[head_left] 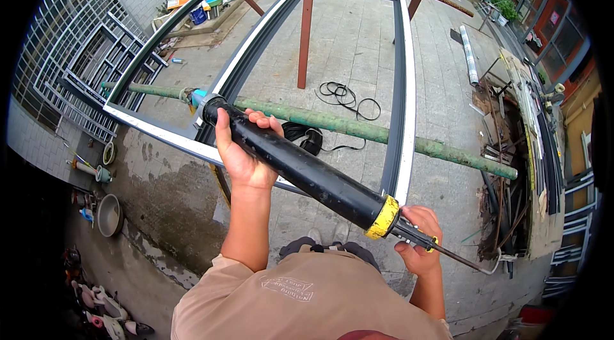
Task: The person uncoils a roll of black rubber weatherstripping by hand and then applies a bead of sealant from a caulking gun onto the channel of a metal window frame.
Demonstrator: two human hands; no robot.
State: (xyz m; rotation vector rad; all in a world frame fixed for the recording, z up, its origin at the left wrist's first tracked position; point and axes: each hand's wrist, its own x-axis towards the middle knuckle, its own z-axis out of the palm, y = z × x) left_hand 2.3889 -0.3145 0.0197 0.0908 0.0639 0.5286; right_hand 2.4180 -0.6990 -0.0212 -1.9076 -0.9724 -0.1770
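Observation:
Slanting across my front is a caulking gun with a long black barrel and a yellow end ring. My left hand cradles the barrel from below near its front end, with thumb and fingers curled round it. At the rear, my right hand is closed about the handle, partly hidden; a thin rod sticks out past it with a hooked tip. The gun's front end overlaps a large white and dark grey window frame. Whether the two touch I cannot tell.
A green pipe runs beneath the frame. Thin black strip lies in loops on the paving. Scrap metal is piled at right. Metal grilles lean at left, with a round basin nearer.

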